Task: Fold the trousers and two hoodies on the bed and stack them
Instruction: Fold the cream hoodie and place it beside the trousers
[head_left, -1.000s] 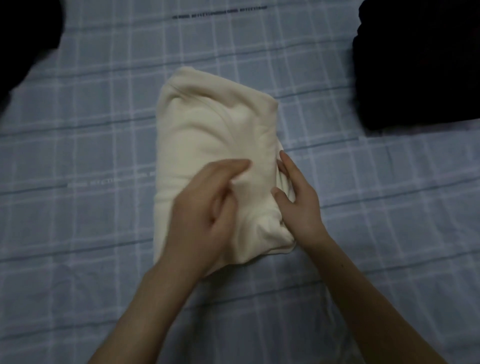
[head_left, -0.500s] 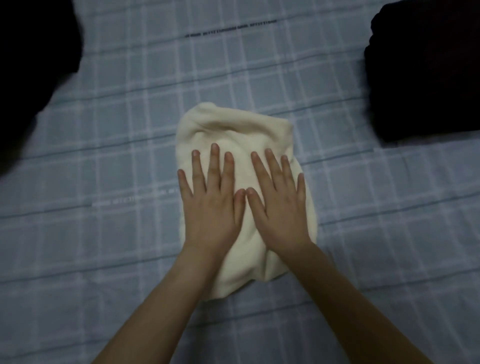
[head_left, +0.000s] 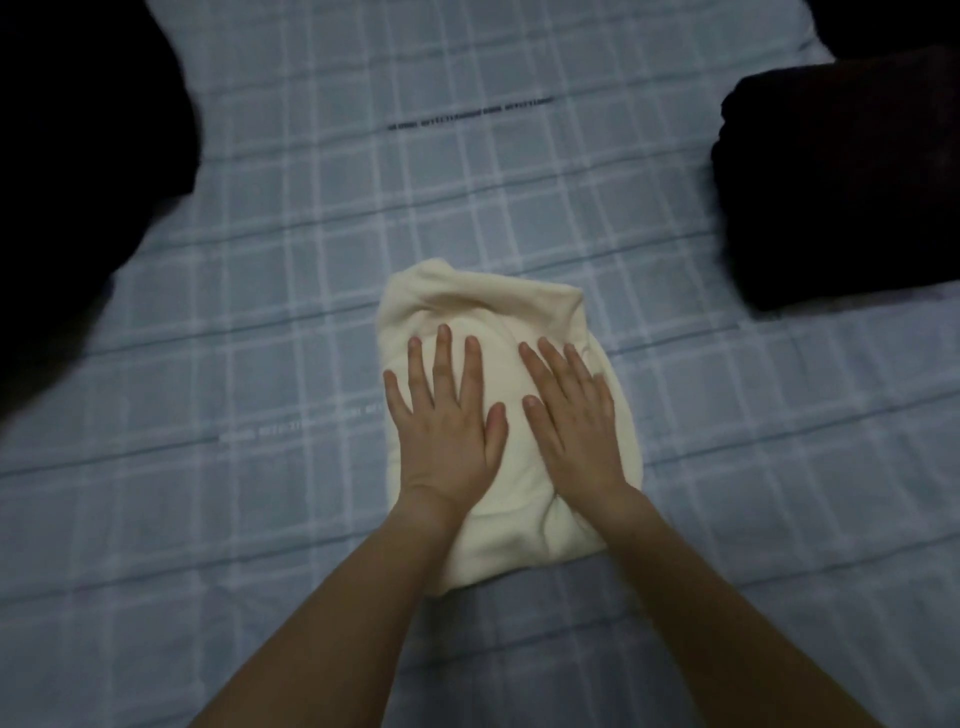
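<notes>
Fingers (head_left: 443, 364) of the left hand (head_left: 447, 426) are lying straight and slightly spread, flat on top of the folded cream garment (head_left: 493, 306) and gripping nothing. The thumb is angling out toward the other hand. Fingers (head_left: 561, 371) of the right hand (head_left: 574, 421) are lying flat in the same way, straight, close together, holding nothing. Both palms are pressing down on the bundle, side by side, with a narrow strip of cream cloth showing between them. Bare forearms are running back from the wrists and getting cut off by the bottom edge of the view.

The cream garment is lying near the middle of the bed, on a blue checked sheet (head_left: 291, 270), folded into a compact, rounded packet. Whether it is a hoodie or the trousers is hard to tell from its shape, and the hands are covering much of its top. Its near end is showing between the forearms.

Well apart from it, at the right edge, a dark folded garment (head_left: 841, 187) is sitting on the sheet, too dark for any detail and partly running out of view. A dark mass (head_left: 78, 156) is filling the upper left corner, likewise unreadable. A line of dark print (head_left: 470, 117) is crossing the sheet farther off, too blurred to read.
</notes>
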